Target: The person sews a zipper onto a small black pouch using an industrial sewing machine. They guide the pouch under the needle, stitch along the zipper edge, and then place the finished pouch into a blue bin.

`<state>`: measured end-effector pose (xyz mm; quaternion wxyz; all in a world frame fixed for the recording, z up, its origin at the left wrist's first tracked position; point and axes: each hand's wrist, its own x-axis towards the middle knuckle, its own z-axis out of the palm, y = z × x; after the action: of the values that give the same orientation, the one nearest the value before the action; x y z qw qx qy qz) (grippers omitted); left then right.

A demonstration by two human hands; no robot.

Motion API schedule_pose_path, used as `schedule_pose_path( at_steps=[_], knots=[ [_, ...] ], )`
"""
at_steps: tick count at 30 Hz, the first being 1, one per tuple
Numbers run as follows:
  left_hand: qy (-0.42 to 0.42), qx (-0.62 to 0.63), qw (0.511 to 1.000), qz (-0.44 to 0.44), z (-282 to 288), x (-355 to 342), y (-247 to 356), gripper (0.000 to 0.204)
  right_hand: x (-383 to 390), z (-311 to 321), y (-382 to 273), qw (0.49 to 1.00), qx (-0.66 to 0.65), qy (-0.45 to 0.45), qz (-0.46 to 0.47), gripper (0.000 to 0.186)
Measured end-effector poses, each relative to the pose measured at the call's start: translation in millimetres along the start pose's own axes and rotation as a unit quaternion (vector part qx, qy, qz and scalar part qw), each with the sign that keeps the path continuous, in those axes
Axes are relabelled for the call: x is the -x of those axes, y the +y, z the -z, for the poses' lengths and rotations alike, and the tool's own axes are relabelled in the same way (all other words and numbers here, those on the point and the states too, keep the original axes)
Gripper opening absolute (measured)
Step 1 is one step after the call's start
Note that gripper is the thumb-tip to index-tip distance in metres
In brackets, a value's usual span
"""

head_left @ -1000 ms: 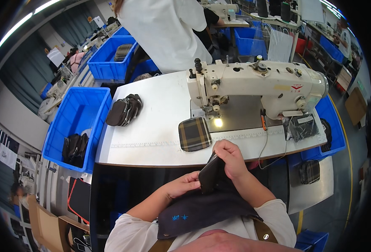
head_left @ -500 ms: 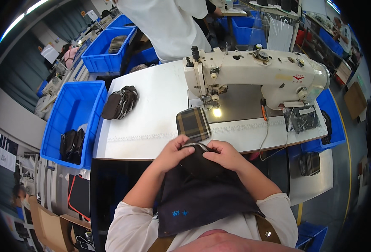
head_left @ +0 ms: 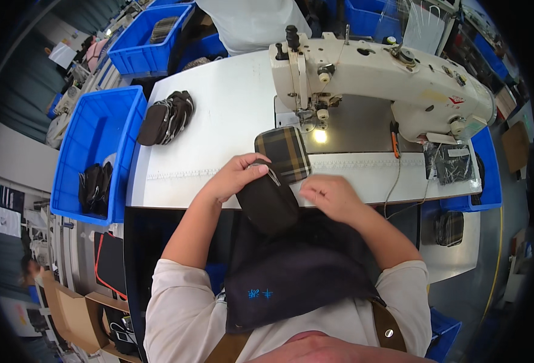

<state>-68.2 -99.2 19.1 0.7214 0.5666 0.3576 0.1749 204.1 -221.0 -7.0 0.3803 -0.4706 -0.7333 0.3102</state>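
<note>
My left hand (head_left: 241, 176) grips a dark brown zippered pouch (head_left: 268, 202) by its upper edge, thumb on top beside the pale zipper. The pouch hangs tilted over the table's front edge, above my dark apron. To its right, apart from the pouch, my right hand (head_left: 332, 196) is closed with its fingers curled in; what they hold, if anything, is hidden. Just beyond the pouch lies a plaid pouch-shaped piece (head_left: 284, 154) in brown and black, flat on the white table (head_left: 218, 121) below the sewing machine's needle area.
A cream sewing machine (head_left: 382, 72) stands at the back right with its lamp lit. Orange-handled snips (head_left: 395, 140) and a plastic bag (head_left: 451, 163) lie right of it. Several dark pouches (head_left: 167, 118) are stacked at the left. A blue bin (head_left: 100, 115) stands beside the table.
My right hand has let go of the dark pouch and moved right. The left hand has lifted and turned the pouch, so its side and zipper now show. The view has shifted.
</note>
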Motion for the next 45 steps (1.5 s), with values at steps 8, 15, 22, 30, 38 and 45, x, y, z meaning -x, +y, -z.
schedule_pose_path(
  at_steps=[8, 15, 22, 30, 38, 45],
  knots=[
    [-0.041, 0.033, 0.998, 0.015, 27.5, -29.5, 13.4, 0.023, -60.6, 32.1, 41.6, 0.918, 0.342, -0.025, 0.2, 0.032],
    [-0.133, 0.036, 0.99, -0.01, 19.1, -72.5, 57.2, 0.036, -89.6, 37.8, 60.3, 0.907, 0.324, -0.09, 0.253, 0.04],
    [-0.003, -0.293, 0.955, -0.039, 25.2, -131.3, 30.6, 0.018, -90.6, 27.8, 70.1, 0.908, 0.296, -0.048, 0.293, 0.021],
    [0.025, -0.321, 0.944, -0.068, 21.7, -126.2, 26.7, 0.019, -86.4, 20.9, 65.1, 0.873, 0.334, 0.012, 0.355, 0.013],
    [0.038, -0.38, 0.921, -0.082, 16.4, -124.8, 33.2, 0.02, -85.7, 18.2, 61.3, 0.839, 0.367, 0.058, 0.397, 0.015],
    [0.077, -0.489, 0.855, -0.152, 0.4, -118.9, 29.4, 0.017, -65.9, 31.6, 48.8, 0.83, 0.435, -0.093, 0.336, 0.013]
  ],
)
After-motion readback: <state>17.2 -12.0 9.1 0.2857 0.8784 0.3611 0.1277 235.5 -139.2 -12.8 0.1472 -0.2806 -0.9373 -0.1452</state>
